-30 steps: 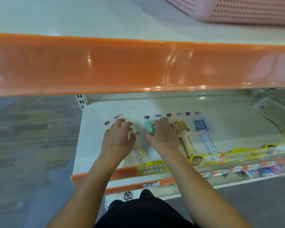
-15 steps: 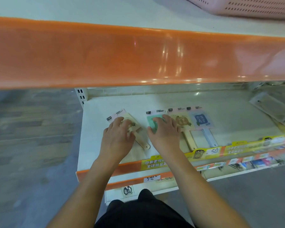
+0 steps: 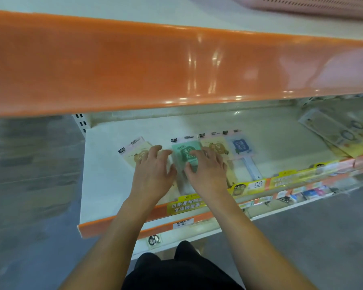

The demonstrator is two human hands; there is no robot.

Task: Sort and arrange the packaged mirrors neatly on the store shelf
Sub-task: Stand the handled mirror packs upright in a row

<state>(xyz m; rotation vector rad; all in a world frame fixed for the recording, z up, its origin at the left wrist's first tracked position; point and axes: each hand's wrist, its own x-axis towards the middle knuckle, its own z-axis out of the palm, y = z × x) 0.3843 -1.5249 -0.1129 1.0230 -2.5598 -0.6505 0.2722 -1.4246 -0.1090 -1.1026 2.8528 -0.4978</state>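
Note:
Several packaged hand mirrors lie flat on the white lower shelf (image 3: 105, 181). A beige mirror pack (image 3: 134, 152) sits tilted at the left, and my left hand (image 3: 153, 174) rests on it with fingers spread. My right hand (image 3: 208, 172) presses on a green mirror pack (image 3: 184, 151) beside it, fingers slightly bent. To the right lie a second beige mirror pack (image 3: 216, 148) and a blue mirror pack (image 3: 242, 147) with its handle toward the shelf front. Both hands hide the lower parts of their packs.
An orange-edged upper shelf (image 3: 176, 65) overhangs the work area, with a pink perforated basket (image 3: 323, 5) on top. More flat packages (image 3: 342, 132) lie at the shelf's right. Yellow price labels (image 3: 258, 184) line the front rail. Grey floor lies to the left.
My left hand has slid right with the beige pack, closing the gap to the green one. My right hand stays on the green pack. The camera has shifted.

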